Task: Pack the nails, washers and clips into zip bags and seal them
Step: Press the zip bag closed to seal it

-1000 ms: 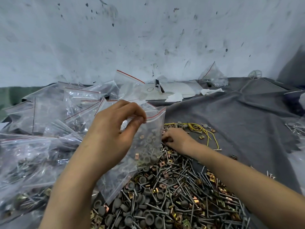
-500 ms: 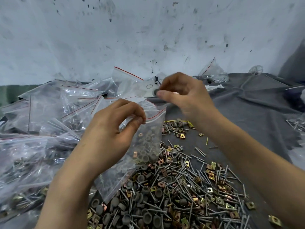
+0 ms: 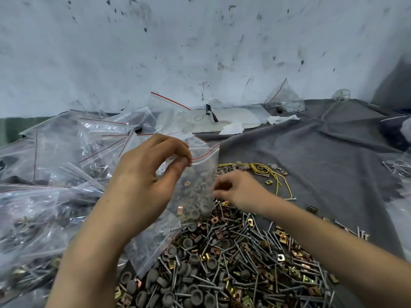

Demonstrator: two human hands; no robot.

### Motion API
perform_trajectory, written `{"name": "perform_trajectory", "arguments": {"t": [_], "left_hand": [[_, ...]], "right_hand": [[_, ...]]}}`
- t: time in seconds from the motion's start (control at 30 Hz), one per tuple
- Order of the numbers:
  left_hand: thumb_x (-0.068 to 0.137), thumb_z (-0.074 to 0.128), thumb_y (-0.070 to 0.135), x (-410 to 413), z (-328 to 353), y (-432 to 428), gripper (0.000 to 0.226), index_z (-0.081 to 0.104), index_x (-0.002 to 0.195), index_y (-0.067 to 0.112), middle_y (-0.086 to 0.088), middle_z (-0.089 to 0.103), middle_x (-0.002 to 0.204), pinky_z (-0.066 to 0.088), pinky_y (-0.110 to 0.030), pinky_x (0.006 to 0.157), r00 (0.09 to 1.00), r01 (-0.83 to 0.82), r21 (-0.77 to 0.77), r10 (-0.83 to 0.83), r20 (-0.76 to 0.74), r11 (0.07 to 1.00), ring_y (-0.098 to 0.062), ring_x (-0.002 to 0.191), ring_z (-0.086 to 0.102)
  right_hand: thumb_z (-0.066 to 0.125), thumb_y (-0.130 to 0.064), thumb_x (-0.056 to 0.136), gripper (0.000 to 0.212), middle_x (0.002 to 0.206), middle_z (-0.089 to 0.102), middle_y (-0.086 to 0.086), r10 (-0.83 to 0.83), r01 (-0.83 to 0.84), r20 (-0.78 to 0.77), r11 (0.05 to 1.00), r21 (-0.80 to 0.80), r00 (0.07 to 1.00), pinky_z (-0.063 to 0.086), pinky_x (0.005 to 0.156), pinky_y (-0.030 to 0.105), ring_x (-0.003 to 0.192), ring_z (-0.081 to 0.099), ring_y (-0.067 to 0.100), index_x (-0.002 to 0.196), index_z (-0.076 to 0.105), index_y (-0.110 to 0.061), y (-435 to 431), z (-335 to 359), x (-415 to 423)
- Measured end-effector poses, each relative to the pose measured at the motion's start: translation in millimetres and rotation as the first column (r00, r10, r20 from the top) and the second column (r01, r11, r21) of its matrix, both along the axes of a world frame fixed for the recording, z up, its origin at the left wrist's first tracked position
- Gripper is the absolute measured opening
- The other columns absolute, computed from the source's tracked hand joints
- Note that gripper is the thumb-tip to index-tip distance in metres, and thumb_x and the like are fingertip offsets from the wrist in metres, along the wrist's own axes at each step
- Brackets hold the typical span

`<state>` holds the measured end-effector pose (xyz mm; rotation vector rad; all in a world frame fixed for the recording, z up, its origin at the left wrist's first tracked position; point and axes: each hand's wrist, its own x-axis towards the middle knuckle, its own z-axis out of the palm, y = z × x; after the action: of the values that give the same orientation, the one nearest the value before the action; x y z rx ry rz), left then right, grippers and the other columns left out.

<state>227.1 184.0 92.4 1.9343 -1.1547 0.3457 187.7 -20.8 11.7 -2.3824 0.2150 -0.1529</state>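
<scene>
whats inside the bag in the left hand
The zip bag holds grey washers and some copper clips. The left hand covers its left part, hiding what lies there.

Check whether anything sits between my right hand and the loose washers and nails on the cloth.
Nothing visible does. The right hand is down at the far edge of the loose pile, fingers at the parts. The zip bag, pinched at its top by the left hand, hangs beside it, not across its path.

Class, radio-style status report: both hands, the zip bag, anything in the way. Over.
Left hand pinches zip bag at its mouth, washers inside, not sealed. Right hand down at the loose pile, grip unclear. Filled bags crowd the left.
</scene>
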Motion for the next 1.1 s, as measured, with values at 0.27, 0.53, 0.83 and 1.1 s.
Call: {"name": "perform_trajectory", "arguments": {"t": [0.27, 0.53, 0.83, 1.1], "left_hand": [[0.083, 0.053, 0.027, 0.6, 0.5, 1.3, 0.012, 0.064, 0.080, 0.027, 0.013, 0.064, 0.097, 0.044, -0.019, 0.077, 1.000, -0.005, 0.019, 0.005, -0.030, 1.000, -0.004, 0.095, 0.060], [0.090, 0.061, 0.015, 0.6, 0.9, 2.4, 0.014, 0.065, 0.080, 0.025, 0.012, 0.065, 0.095, 0.039, -0.011, 0.072, 1.000, -0.012, 0.028, 0.011, 0.003, 1.000, -0.004, 0.090, 0.059], [0.088, 0.058, 0.020, 1.1, 1.1, 2.3, 0.015, 0.061, 0.078, 0.030, 0.011, 0.068, 0.092, 0.043, -0.013, 0.070, 0.996, -0.075, -0.044, 0.074, -0.041, 0.996, 0.001, 0.082, 0.060], [0.103, 0.034, 0.009, 3.3, 0.7, -2.4, 0.028, 0.051, 0.082, 0.017, -0.005, 0.064, 0.108, 0.059, -0.046, 0.074, 0.775, -0.187, -0.440, -0.144, -0.615, 0.878, -0.017, 0.095, 0.070]], "right_hand": [[0.070, -0.021, 0.085, 0.014, 0.095, 0.072, 0.007, -0.058, 0.037, -0.127, 0.986, -0.162, 0.990, 0.051, 0.086, 0.031, 0.092, 0.065, 0.020, 0.093, 0.074, -0.011, 10.3, -8.4, 10.2], [0.075, -0.016, 0.079, 0.010, 0.103, 0.069, 0.006, -0.018, 0.000, -0.175, 0.995, -0.100, 0.984, 0.048, 0.093, 0.036, 0.101, 0.061, 0.020, 0.085, 0.071, -0.009, 16.2, -2.1, 12.1], [0.073, -0.012, 0.078, 0.006, 0.092, 0.071, 0.004, -0.054, 0.062, -0.144, 0.996, 0.057, 0.988, 0.050, 0.088, 0.034, 0.093, 0.063, 0.021, 0.073, 0.070, -0.014, 16.7, -5.5, 10.4], [0.044, -0.006, 0.097, 0.013, 0.113, 0.065, 0.022, 0.016, 0.057, -0.074, 0.477, 0.877, 0.997, 0.050, 0.094, 0.035, 0.105, 0.062, 0.028, 0.092, 0.056, -0.008, 24.0, 14.9, -2.0]]}}
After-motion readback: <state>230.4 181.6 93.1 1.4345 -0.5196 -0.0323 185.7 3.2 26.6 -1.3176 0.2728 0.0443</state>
